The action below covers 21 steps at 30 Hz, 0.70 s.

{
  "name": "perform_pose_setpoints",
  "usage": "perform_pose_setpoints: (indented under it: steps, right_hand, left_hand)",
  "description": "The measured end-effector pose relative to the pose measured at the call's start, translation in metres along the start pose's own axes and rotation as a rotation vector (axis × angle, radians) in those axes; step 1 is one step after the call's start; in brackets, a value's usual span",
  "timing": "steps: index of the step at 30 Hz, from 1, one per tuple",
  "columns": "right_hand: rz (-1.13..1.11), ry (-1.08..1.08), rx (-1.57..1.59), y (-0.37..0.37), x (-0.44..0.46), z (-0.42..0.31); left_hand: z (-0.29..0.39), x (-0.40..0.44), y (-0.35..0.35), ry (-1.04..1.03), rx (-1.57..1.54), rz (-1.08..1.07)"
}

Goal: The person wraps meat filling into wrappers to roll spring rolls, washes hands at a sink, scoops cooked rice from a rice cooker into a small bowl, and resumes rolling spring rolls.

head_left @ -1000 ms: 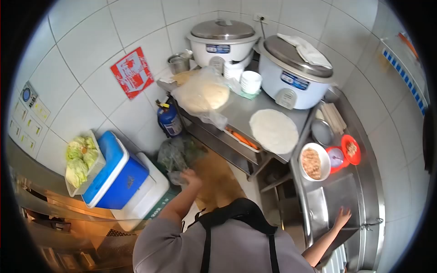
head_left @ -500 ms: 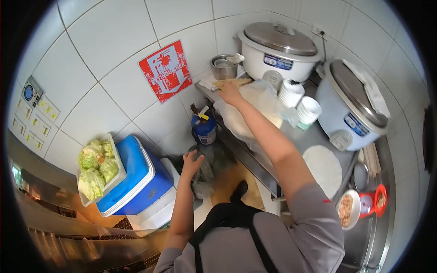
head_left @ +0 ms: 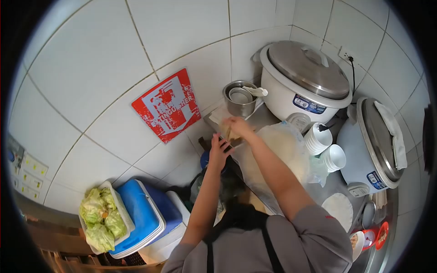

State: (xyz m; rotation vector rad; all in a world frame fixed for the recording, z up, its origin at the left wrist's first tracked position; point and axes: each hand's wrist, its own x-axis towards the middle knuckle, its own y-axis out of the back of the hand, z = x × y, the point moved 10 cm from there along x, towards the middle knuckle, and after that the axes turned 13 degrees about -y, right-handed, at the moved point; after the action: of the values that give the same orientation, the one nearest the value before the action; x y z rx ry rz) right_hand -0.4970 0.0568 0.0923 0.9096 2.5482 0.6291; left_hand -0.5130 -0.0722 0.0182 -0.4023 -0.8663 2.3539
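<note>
Over the left end of the steel counter, my right hand [head_left: 237, 127] is closed on a tan, flat, paper-like piece [head_left: 230, 133], blurred by motion. Just below it is my left hand [head_left: 219, 151], its fingers apart and close to the tan piece; contact is unclear. Beside my right forearm lies a clear plastic bag [head_left: 298, 136] holding pale, round, flat sheets [head_left: 277, 148]. A steel pot [head_left: 240, 108] with a smaller metal cup and a white-handled utensil in it stands behind my right hand.
Two large rice cookers [head_left: 273, 93] [head_left: 353, 145] stand along the wall. Stacked white cups [head_left: 318, 139] sit before them, with a round white sheet [head_left: 338, 211] nearer me. A crate of lettuce [head_left: 129, 226] rests beside a blue cooler [head_left: 136, 200] at lower left.
My right hand has lifted the tan piece off the counter and drawn it nearer my left hand. My left hand has risen toward it from beside the counter. The head view has shifted.
</note>
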Motion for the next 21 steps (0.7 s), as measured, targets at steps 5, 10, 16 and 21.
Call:
perform_pose_setpoints:
  steps: [5, 10, 16, 21]
  right_hand:
    - [0.250, -0.036, -0.259, -0.019, -0.009, 0.013]
    - [0.095, 0.239, -0.350, 0.021, 0.006, 0.004]
    - [0.573, 0.223, -0.593, 0.274, -0.020, -0.107]
    - [0.985, -0.232, -1.077, 0.451, 0.067, -0.024]
  left_hand:
    - [-0.057, 0.064, -0.049, 0.117, -0.582, -0.132]
    - [-0.088, 0.099, -0.046, -0.001, -0.358, -0.346]
    - [0.007, 0.060, -0.114, -0.927, 1.565, -0.622]
    - [-0.062, 0.073, -0.096, -0.715, 1.474, -0.893]
